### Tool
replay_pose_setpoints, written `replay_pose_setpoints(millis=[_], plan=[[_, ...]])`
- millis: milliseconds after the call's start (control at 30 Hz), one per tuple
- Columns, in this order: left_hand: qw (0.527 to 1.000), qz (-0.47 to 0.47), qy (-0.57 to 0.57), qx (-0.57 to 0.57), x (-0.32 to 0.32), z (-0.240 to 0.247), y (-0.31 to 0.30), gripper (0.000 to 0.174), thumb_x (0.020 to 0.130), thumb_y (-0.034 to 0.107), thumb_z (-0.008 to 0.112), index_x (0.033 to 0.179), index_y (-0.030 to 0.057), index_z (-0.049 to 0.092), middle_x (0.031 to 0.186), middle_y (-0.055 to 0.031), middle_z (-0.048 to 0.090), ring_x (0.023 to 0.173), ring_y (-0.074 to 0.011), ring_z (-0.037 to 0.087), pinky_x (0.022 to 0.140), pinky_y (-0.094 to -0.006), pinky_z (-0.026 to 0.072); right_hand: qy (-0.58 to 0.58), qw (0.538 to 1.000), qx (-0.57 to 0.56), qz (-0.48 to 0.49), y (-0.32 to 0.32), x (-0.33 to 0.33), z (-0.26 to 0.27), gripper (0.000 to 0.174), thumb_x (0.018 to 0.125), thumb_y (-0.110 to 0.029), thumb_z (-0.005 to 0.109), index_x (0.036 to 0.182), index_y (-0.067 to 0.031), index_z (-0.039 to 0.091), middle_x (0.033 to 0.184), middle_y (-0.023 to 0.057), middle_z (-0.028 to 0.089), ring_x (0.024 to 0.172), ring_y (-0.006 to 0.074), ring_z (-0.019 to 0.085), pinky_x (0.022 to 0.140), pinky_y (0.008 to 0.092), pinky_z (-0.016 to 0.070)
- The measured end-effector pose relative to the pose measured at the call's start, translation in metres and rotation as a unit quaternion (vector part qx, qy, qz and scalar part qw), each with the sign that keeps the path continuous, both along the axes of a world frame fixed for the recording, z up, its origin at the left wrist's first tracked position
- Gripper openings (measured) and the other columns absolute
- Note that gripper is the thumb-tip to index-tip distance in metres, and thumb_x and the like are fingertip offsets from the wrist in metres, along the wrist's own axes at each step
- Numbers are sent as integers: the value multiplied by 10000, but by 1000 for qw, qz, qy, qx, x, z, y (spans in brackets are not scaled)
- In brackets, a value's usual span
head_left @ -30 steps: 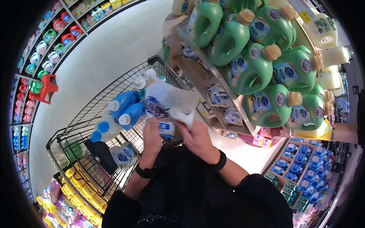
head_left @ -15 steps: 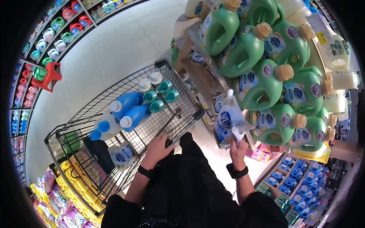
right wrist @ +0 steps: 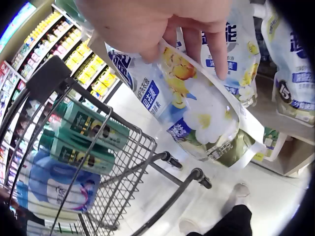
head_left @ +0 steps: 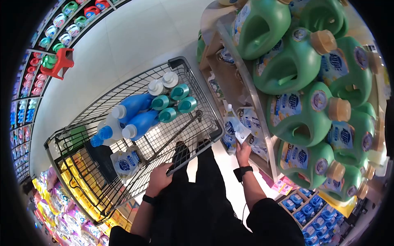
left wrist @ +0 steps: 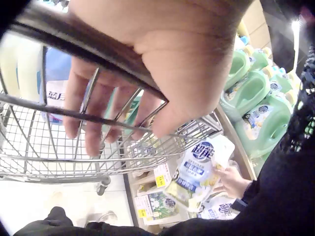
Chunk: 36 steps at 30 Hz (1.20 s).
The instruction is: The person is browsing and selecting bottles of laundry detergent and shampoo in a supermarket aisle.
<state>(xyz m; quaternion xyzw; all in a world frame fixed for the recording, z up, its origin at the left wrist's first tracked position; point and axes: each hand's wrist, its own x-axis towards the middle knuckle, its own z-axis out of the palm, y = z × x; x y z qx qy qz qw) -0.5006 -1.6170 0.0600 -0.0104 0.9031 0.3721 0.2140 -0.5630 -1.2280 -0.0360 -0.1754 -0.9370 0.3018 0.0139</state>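
My right hand (head_left: 243, 151) pinches a detergent refill pouch (right wrist: 197, 110) by its edge, at the front of a low shelf. The pouch is white and blue with printed flowers and has a white spout. Similar pouches (right wrist: 234, 59) stand close behind it in the right wrist view. My left hand (head_left: 160, 179) grips the top rail of the wire shopping cart (head_left: 174, 166), its fingers hanging inside the mesh and its thumb outside. Blue bottles (head_left: 141, 125), green-capped bottles (head_left: 167, 115) and another pouch (head_left: 126, 163) lie in the cart.
Large green detergent jugs (head_left: 297, 117) stand stacked above the shelf (head_left: 242, 78) on the right. Boxes of blue bottles (head_left: 308, 211) sit lower right. A red stool (head_left: 59, 63) stands across the aisle before stocked shelves. Yellow packs (head_left: 78, 176) are beyond the cart's left end.
Both hands held the pouch over the cart earlier. My left hand let go and took the cart's rail. My right hand carried the pouch right and lower, to the shelf.
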Motion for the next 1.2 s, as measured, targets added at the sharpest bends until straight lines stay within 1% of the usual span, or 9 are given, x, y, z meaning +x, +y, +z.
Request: replay_pose_setpoints(millis=[200, 333, 733, 900, 967, 1000, 1067, 1100, 1200], plan=[[995, 4, -87, -41, -3, 1, 2, 359, 774, 273, 720, 1121, 182, 712, 839, -84, 713, 730, -244, 687, 666, -351, 534, 61, 997, 6, -38, 23, -93, -70, 241, 868, -178, 684, 915, 58, 676, 780, 278, 631, 713, 437, 615, 656, 438, 490], [995, 18, -90, -35, -7, 4, 5, 363, 766, 249, 725, 1122, 173, 715, 828, -83, 711, 696, -236, 684, 646, -347, 539, 32, 956, -217, -195, 20, -152, -68, 324, 899, -219, 687, 1053, 64, 657, 1050, 162, 701, 959, 261, 645, 859, 369, 468], [994, 26, -95, -42, -18, 11, 11, 366, 711, 71, 716, 1072, 129, 732, 775, -94, 705, 619, -223, 667, 567, -303, 519, 150, 935, -203, -251, 56, -207, -145, 551, 873, -302, 730, 1256, 53, 554, 1271, 188, 599, 1134, 306, 579, 1000, 375, 415], [999, 16, -42, -25, -4, -3, 5, 315, 766, 219, 737, 1075, 163, 727, 805, -95, 710, 662, -269, 671, 594, -350, 532, 111, 951, -171, -233, 48, -193, -146, 469, 882, -284, 684, 1149, 94, 610, 1151, 201, 658, 1052, 293, 615, 939, 373, 444], [999, 8, -42, -32, -4, 0, 1, 307, 778, 263, 732, 1073, 179, 727, 820, -93, 714, 678, -277, 672, 601, -363, 534, -56, 963, -90, -247, 60, -169, -187, 300, 890, -253, 637, 927, 44, 648, 897, 104, 663, 805, 221, 613, 700, 363, 476], [999, 6, -36, -32, -4, 0, 0, 307, 771, 249, 743, 1070, 180, 731, 822, -92, 716, 673, -268, 674, 607, -351, 536, -96, 934, -256, -230, 54, -153, -175, 224, 881, -210, 640, 746, -45, 572, 758, 21, 572, 716, 139, 567, 584, 301, 422], [999, 14, -19, -39, 1, -2, -1, 292, 787, 274, 728, 1069, 199, 733, 819, -76, 716, 688, -261, 676, 614, -356, 529, -98, 862, -438, -234, 18, -131, -115, 79, 884, -118, 588, 825, -66, 598, 680, -6, 536, 601, 77, 490, 533, 239, 373], [998, 13, -30, -53, 0, -3, -2, 290, 792, 283, 721, 1070, 202, 733, 817, -71, 716, 696, -258, 677, 621, -357, 526, -116, 930, -348, -27, 32, -112, -124, 58, 896, -87, 583, 847, -57, 594, 700, -5, 554, 603, 84, 499, 532, 239, 379], [997, 28, -42, -54, 3, -1, -1, 303, 778, 308, 720, 1059, 196, 738, 811, -65, 715, 724, -259, 680, 638, -372, 523, -194, 897, -383, -106, 2, -86, -37, 119, 934, -116, 571, 955, -9, 618, 799, 37, 652, 660, 100, 583, 575, 235, 441]])
